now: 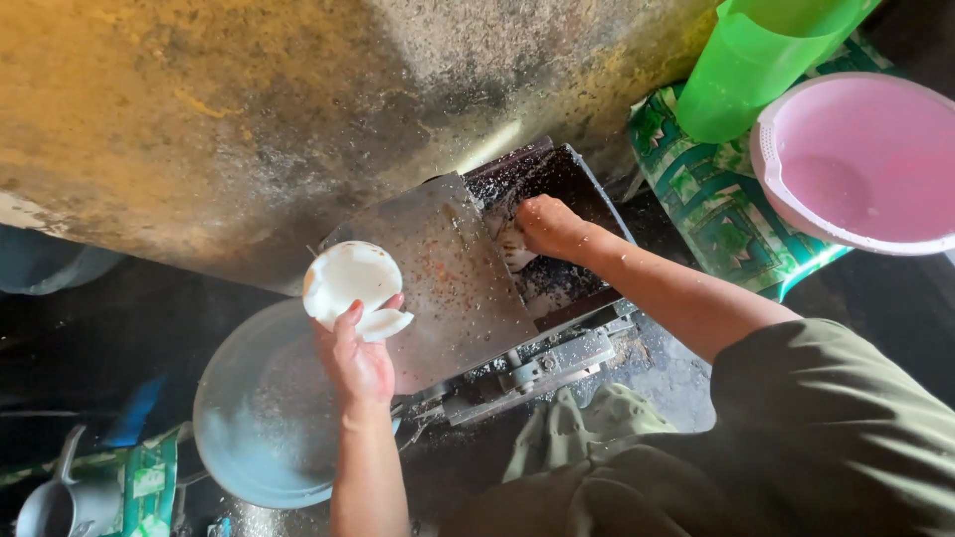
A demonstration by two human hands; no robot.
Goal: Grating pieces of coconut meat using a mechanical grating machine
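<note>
Low in the middle, a grating machine with a sloped steel cover and a dark hopper up and to the right of it. Below-left, a wide metal basin. Far right, a pink tub and green jug. Over the basin's upper rim, left hand closed round white coconut pieces, held well left of the hopper. Nearer the hopper by far: right hand, curled knuckles-up and pressing a white piece down inside it.
</note>
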